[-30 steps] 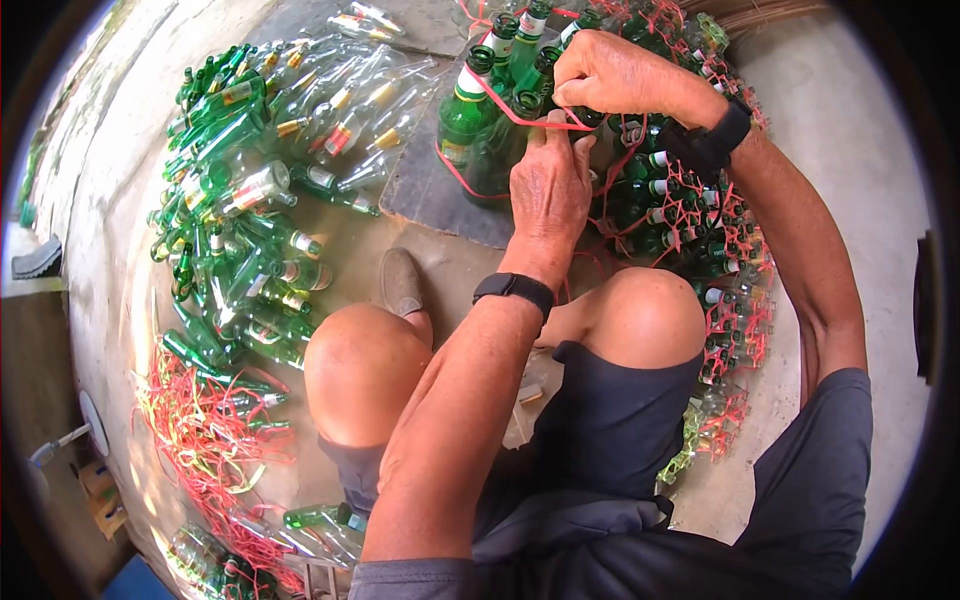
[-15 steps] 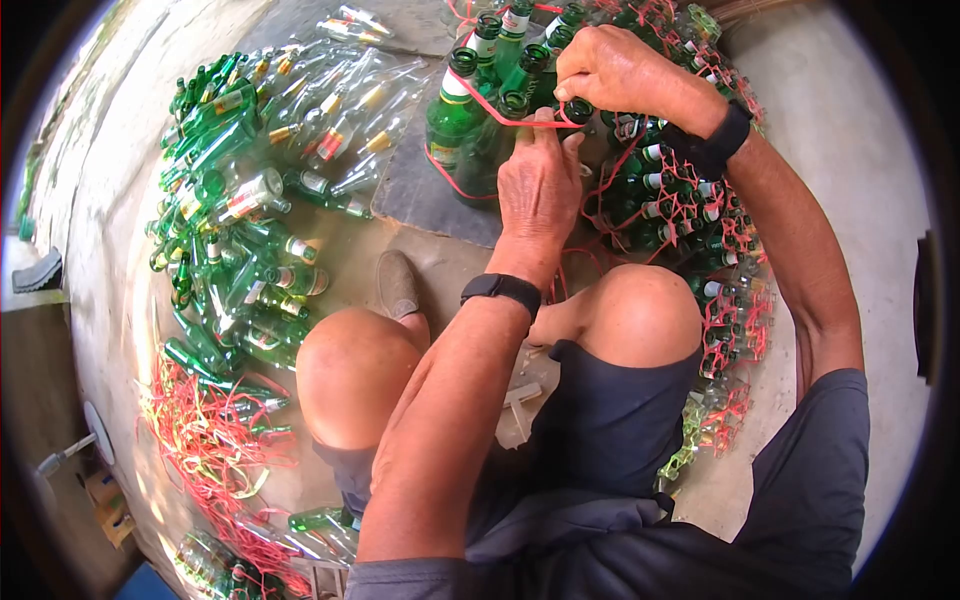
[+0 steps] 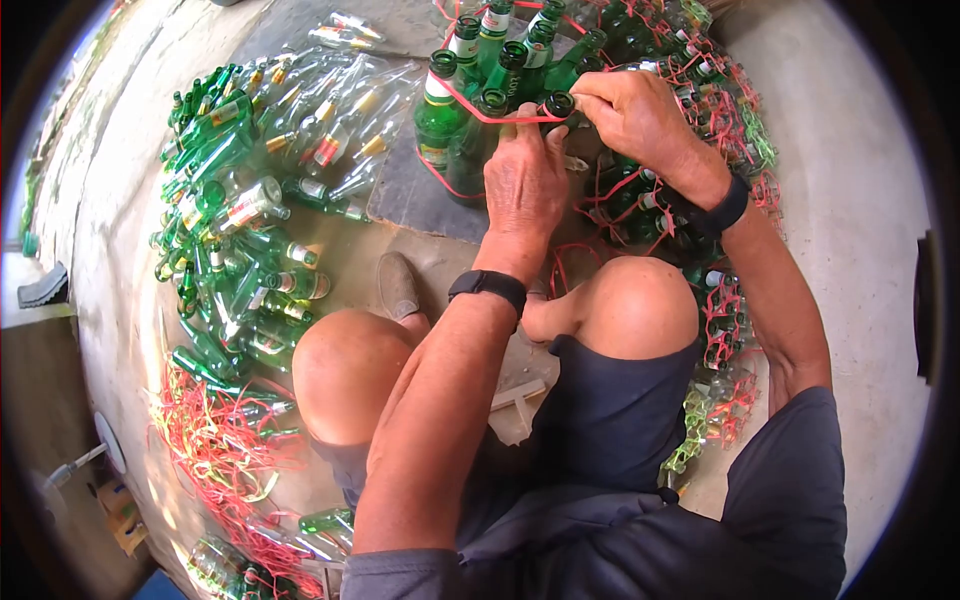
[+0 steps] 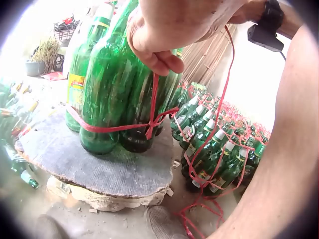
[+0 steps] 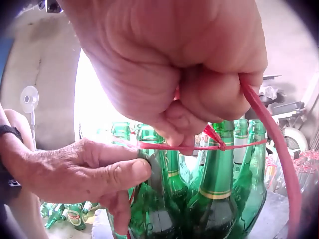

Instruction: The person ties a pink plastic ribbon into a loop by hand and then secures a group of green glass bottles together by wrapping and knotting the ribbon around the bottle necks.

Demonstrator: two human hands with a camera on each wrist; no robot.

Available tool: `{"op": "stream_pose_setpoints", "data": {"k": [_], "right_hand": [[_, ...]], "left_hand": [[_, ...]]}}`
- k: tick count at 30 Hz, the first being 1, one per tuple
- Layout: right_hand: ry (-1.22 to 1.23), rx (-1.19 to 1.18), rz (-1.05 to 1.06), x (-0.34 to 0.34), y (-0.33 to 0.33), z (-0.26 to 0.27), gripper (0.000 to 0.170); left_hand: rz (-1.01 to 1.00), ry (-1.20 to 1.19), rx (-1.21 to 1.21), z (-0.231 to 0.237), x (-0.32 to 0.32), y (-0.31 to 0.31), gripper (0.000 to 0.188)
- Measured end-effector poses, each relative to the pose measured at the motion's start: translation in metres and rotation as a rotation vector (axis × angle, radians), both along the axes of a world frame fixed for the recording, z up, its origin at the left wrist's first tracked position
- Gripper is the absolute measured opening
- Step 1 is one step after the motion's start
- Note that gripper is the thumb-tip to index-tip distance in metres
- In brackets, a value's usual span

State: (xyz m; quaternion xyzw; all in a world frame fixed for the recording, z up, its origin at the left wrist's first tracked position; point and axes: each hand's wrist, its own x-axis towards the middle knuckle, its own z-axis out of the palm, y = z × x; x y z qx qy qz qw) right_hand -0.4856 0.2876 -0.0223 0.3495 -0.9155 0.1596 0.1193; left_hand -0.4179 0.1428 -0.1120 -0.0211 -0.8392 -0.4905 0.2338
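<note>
Several upright green glass bottles [image 3: 440, 120] stand in a cluster on a dark round board [image 3: 400, 192]. A red plastic string [image 5: 169, 147] runs round their necks, and another red band [image 4: 107, 129] circles them low down, knotted at the front. My left hand [image 3: 525, 185] holds a near bottle by its upper part, thumb along the neck and fingertips at the string. To the right, beside the mouth of the front bottle [image 3: 558, 104], my right hand [image 3: 640, 120] pinches the red string, its fingers curled. A loose length of string [image 5: 279, 139] hangs from that hand.
Loose green and clear bottles [image 3: 215, 205] lie heaped at the left. A tangle of red string [image 3: 215, 425] lies below them. Rows of tied bottles [image 4: 214, 144] stand at the right. Bent knees [image 3: 650, 310] and a shoe [image 3: 398, 280] are close to the board.
My right hand has moved right and slightly down, uncovering the front bottle's mouth and drawing the string along. My left hand and the bottles appear slightly farther left in the head view.
</note>
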Motion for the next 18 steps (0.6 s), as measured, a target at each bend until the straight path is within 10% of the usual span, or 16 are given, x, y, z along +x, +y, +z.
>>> {"op": "stream_pose_setpoints", "data": {"k": [18], "right_hand": [[0.023, -0.211, -0.009, 0.039, -0.001, -0.029, 0.004]], "left_hand": [[0.005, 0.039, -0.083, -0.003, -0.004, -0.001, 0.038]]}}
